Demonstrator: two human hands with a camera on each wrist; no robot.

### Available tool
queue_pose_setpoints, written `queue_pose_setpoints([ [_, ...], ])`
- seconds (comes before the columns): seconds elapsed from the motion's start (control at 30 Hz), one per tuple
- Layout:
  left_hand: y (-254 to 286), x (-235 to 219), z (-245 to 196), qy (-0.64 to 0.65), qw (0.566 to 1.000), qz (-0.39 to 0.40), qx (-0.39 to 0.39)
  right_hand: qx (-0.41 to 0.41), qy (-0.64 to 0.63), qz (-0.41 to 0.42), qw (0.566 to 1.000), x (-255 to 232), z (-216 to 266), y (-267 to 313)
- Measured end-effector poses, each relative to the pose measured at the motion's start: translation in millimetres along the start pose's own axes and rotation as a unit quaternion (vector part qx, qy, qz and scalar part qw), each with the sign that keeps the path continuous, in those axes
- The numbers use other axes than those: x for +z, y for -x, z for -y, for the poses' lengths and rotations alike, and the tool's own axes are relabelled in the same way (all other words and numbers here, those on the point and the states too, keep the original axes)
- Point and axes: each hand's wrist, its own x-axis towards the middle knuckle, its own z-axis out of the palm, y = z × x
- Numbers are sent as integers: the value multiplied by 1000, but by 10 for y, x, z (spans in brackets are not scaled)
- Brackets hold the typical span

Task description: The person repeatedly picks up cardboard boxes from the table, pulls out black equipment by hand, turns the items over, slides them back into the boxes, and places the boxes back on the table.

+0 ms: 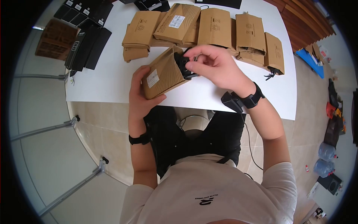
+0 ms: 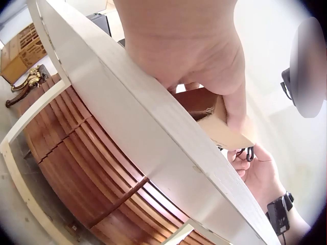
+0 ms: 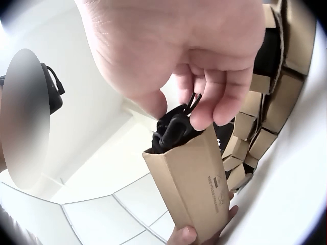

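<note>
My left hand (image 1: 138,86) grips a flat brown cardboard box (image 1: 166,72) near the table's front edge, thumb along its near side. A white label and fine printed lines mark the box's upper face. Its open end points toward my right hand (image 1: 222,67), which pinches a bundled black cable (image 3: 173,130) between thumb and fingers. Part of the cable sticks out of the opening in the right wrist view; the rest lies hidden inside. In the left wrist view the palm covers much of the box (image 2: 225,125).
Several similar cardboard boxes (image 1: 214,28) lie overlapping along the back of the white table (image 1: 100,87). Black boxes (image 1: 97,48) stand at the left, beside a brown carton (image 1: 56,39). A black cable end (image 1: 273,74) pokes out of the rightmost box.
</note>
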Motion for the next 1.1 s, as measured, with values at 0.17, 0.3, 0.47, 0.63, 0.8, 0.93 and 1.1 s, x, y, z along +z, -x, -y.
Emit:
queue_pose_setpoints([
  [0.17, -7, -23, -4, -10, 1000, 22, 4, -48, 37, -14, 998, 29, 0, -18],
  [0.3, -15, 3, -53, -43, 998, 50, 9, -46, 63, -24, 997, 44, 10, -12],
  [0.47, -34, 5, -104, -74, 996, 54, 18, -41, 95, -34, 994, 60, -1, -6],
  [0.63, -9, 3, -45, -28, 999, 25, 19, -53, 99, -44, 993, 80, 3, 3],
  [0.8, 22, -34, 51, 57, 998, -15, -12, -84, 70, -79, 991, 107, -33, 6],
  [0.93, 31, -69, 44, 103, 994, -13, -30, -87, 28, -102, 991, 141, -82, -13],
  [1.1, 14, -78, 19, 106, 994, 5, -40, -40, -29, -22, 999, 105, -60, 14],
])
